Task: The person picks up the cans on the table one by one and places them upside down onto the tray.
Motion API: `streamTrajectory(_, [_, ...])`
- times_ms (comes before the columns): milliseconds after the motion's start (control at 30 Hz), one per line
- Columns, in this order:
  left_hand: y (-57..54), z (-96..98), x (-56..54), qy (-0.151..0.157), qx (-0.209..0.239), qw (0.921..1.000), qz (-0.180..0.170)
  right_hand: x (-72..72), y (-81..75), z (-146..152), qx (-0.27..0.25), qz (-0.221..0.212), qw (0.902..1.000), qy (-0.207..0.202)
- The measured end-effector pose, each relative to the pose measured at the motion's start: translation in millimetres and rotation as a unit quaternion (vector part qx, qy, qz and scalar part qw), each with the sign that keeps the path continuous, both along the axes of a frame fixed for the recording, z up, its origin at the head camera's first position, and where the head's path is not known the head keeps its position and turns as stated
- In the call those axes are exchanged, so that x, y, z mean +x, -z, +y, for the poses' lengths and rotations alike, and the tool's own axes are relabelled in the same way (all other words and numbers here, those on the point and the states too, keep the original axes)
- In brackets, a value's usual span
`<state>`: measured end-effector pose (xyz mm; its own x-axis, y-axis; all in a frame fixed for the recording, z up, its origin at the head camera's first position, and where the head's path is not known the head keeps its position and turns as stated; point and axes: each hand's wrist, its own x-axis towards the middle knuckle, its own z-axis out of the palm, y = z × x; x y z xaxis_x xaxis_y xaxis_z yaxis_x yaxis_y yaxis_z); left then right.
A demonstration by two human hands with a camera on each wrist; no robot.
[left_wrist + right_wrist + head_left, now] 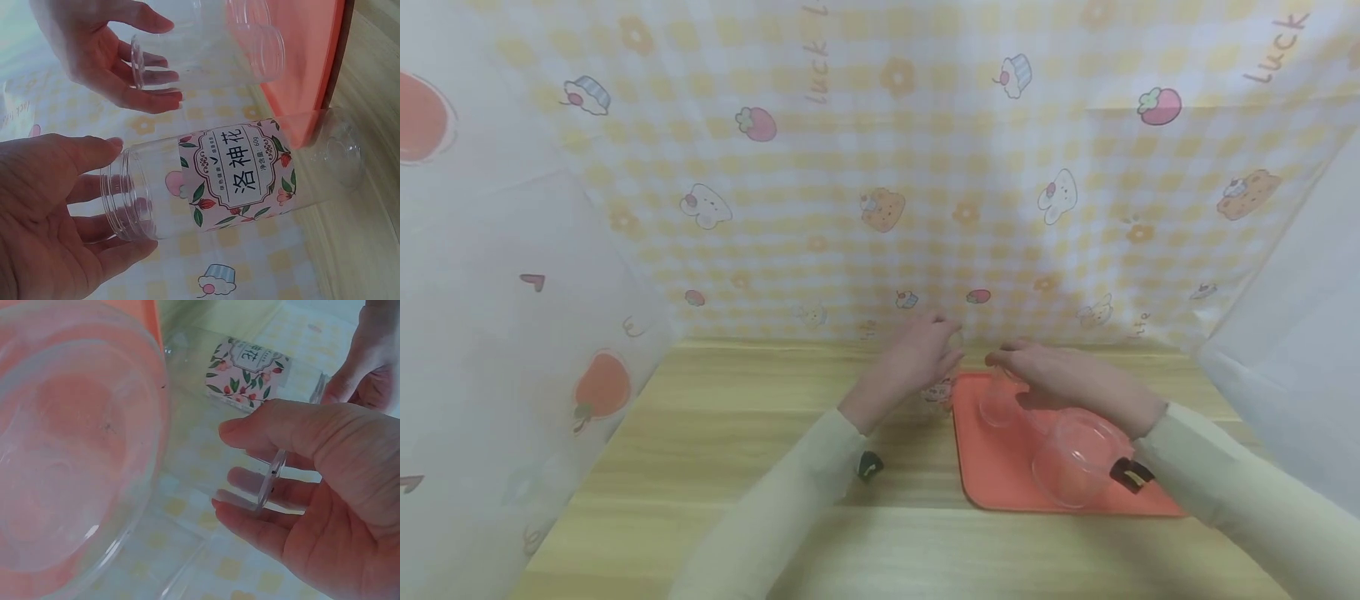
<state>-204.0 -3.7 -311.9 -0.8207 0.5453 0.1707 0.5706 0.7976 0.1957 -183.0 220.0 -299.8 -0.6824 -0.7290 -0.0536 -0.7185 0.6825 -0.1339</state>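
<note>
My left hand [917, 354] grips the threaded neck of a clear jar [306, 162], thumb on one side and fingers on the other. A pink label with flowers and Chinese characters wraps the jar, which stands on the wooden table just left of the red tray [973, 475]. With my right hand [325, 469] I hold a clear cup [209, 59] from above, fingers and thumb around its rim. That cup is over the tray's far left part. A larger clear round container [69, 462] sits on the tray, near my right wrist.
A wooden table [737, 417] runs back to a yellow checked cloth [820, 208] hanging behind it. White patterned sheets hang at the left [512, 333] and right [1285, 325]. The tray's raised edge lies close beside the jar.
</note>
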Motion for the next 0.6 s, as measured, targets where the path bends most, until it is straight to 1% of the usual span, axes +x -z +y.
streamTrajectory(167, [-1.2, -1.0, 0.5, 0.003, 0.003, 1.0, -0.008, -5.9, 3.5, -2, 0.013, 0.003, 0.9999, -0.002])
streamTrajectory(367, [-1.2, -1.0, 0.1, 0.002, 0.005, 0.9999, -0.011, -13.3, 10.9, -4, 0.046, -0.002, 0.9989, 0.009])
streamTrajectory(600, [-0.7, -0.3, -1.2, 0.001, -0.006, 0.9999, -0.009, -18.9, 18.7, -6, 0.031, 0.01, 0.9995, 0.004])
